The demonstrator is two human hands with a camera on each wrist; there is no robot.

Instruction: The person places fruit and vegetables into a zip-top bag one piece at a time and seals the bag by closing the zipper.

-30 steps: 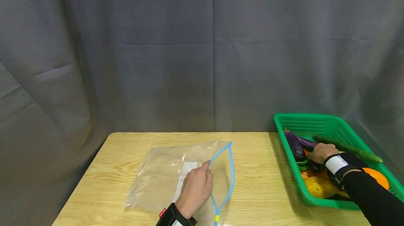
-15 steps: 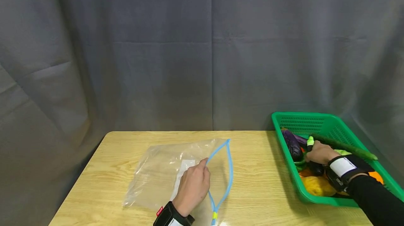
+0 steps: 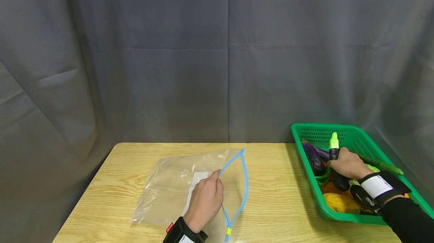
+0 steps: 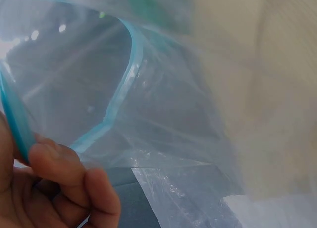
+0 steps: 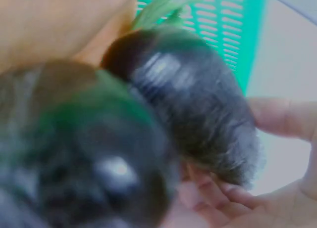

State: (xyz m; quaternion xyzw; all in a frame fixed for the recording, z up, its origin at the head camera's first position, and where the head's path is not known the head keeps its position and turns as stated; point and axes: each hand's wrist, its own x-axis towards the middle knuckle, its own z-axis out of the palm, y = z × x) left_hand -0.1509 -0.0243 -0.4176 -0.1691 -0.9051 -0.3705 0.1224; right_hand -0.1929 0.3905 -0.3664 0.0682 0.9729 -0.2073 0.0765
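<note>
Curled fingers and thumb of the right hand (image 3: 350, 164) grip a dark, green-tipped eggplant (image 3: 334, 154) inside a green plastic basket (image 3: 346, 219), beside a purple eggplant (image 3: 313, 160) and near a cucumber (image 3: 384, 165). Meanwhile the left hand (image 3: 206, 199) pinches the blue zip strip (image 3: 231, 162) of a clear zip bag (image 3: 162, 190), its mouth parted, lying on the wood-grain table (image 3: 274, 186). On the bag, a white label (image 3: 200, 176) is partly hidden by the hand and unreadable; a red tag (image 3: 170, 228) on the left wristband (image 3: 183, 233) bears pale lettering too small to make out
</note>
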